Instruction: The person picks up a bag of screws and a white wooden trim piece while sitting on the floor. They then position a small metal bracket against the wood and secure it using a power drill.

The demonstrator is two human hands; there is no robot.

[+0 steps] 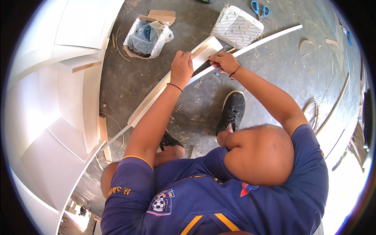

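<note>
My left hand (182, 69) is closed on a long narrow white board (209, 49) with a raw wood-coloured edge. The board slants from the upper middle down to the left, partly behind my left forearm. Beside the board's far end, my right hand (224, 62) has its fingers pinched together. Whatever lies between those fingers is too small to make out. A long thin white strip (270, 41) passes beneath my right hand and continues down to the left alongside the board. Just below my right fingers is a small blue bit (217, 73).
Beyond my left hand, an open carton (158, 50) holds a plastic bag (141, 41) of small dark pieces. A white patterned box (239, 26) and blue-handled scissors (260, 10) lie farther off. A white cabinet (70, 86) stands at left. Coiled strips (311, 111) and scraps litter the right floor.
</note>
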